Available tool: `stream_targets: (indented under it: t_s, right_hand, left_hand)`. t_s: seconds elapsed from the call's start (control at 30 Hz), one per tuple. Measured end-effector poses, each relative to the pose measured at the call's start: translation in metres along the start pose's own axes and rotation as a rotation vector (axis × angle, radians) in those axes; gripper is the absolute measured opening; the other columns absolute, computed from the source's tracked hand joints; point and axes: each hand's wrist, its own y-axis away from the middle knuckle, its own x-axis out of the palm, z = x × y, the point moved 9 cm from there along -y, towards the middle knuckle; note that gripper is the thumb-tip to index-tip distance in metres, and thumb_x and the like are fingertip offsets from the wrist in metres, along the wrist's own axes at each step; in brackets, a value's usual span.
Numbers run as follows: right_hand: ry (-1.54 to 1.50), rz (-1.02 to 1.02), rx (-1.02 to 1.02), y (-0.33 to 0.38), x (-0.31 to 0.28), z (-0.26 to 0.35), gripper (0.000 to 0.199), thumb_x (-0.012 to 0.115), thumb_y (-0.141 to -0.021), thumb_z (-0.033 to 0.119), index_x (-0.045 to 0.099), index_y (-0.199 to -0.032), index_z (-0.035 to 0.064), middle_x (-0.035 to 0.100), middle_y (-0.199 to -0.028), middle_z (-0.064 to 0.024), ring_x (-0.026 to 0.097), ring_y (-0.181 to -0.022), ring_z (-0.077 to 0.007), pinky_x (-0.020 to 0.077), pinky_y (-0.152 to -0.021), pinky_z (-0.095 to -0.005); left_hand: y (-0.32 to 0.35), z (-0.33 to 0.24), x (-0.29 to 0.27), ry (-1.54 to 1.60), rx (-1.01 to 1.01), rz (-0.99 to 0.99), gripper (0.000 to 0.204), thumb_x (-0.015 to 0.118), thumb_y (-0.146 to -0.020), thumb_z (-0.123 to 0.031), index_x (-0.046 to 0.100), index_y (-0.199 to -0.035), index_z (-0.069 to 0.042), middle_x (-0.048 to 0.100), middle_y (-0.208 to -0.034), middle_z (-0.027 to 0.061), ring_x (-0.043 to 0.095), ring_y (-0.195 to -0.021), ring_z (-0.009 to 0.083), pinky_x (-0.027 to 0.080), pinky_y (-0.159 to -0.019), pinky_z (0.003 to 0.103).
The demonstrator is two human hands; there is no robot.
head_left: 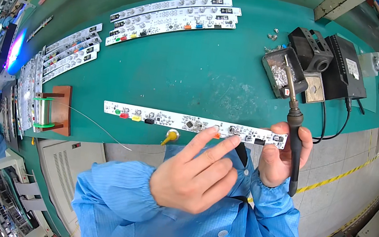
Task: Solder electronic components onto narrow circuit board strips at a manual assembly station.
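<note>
A long white circuit board (169,118) lies level near the table's front edge, with green, red, yellow, black and orange parts along it. My right hand (277,163) pinches its right end. The same hand holds a soldering iron (295,130), whose dark handle passes between the fingers and whose metal tip points up over a metal tray. My left hand (197,177) has its index and middle fingers stretched out onto the board by the orange part. The other left fingers are loosely bent, and nothing shows in its grasp.
Rows of similar boards (176,14) lie at back left, more (71,52) at left. A solder wire spool (42,112) sits on a wooden stand, its wire trailing right. The solder-scrap tray (269,71), iron holder (316,54) and black station (343,68) stand right. A yellow plug (170,136) juts from the edge.
</note>
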Motion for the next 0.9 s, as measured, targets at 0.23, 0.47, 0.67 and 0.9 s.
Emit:
stream_targets:
  t_s: [0.23, 0.47, 0.67, 0.9]
  right_hand:
    - [0.028, -0.020, -0.070, -0.006, -0.001, 0.003, 0.064, 0.075, -0.077, -0.002, 0.041, -0.131, 0.0083, 0.062, -0.108, -0.0190, 0.064, -0.093, -0.0230, 0.0553, -0.080, -0.0346]
    - [0.041, 0.070, -0.096, -0.010, 0.010, 0.016, 0.064, 0.074, -0.075, -0.006, 0.043, -0.130, 0.0060, 0.061, -0.110, -0.0195, 0.063, -0.098, -0.0227, 0.0550, -0.083, -0.0337]
    - [-0.013, 0.068, 0.004, -0.012, 0.019, 0.014, 0.063, 0.069, -0.076, -0.014, 0.042, -0.130, 0.0024, 0.060, -0.112, -0.0198, 0.062, -0.101, -0.0225, 0.0550, -0.084, -0.0343]
    - [-0.036, 0.063, 0.055, -0.012, 0.021, 0.010, 0.062, 0.068, -0.076, -0.015, 0.043, -0.130, 0.0014, 0.060, -0.112, -0.0194, 0.062, -0.102, -0.0228, 0.0548, -0.086, -0.0338]
  left_hand:
    - [0.005, 0.002, -0.014, 0.187, -0.017, -0.009, 0.014, 0.067, -0.071, -0.010, 0.065, -0.083, -0.004, 0.060, -0.083, 0.0081, 0.067, -0.093, 0.0270, 0.048, -0.087, 0.051]
    - [-0.017, 0.057, -0.034, 0.253, -0.170, -0.197, 0.030, 0.069, -0.061, 0.015, 0.067, -0.088, 0.000, 0.062, -0.082, 0.0105, 0.054, -0.065, 0.0221, 0.042, -0.057, 0.032]
    - [-0.023, 0.071, -0.018, 0.235, -0.192, -0.072, 0.028, 0.068, -0.066, 0.012, 0.068, -0.091, -0.001, 0.062, -0.085, 0.0091, 0.056, -0.072, 0.0237, 0.044, -0.062, 0.032]
    - [-0.025, 0.072, -0.013, 0.155, -0.151, 0.006, 0.029, 0.068, -0.066, 0.010, 0.067, -0.092, -0.004, 0.061, -0.085, 0.0081, 0.057, -0.071, 0.0242, 0.043, -0.065, 0.034]
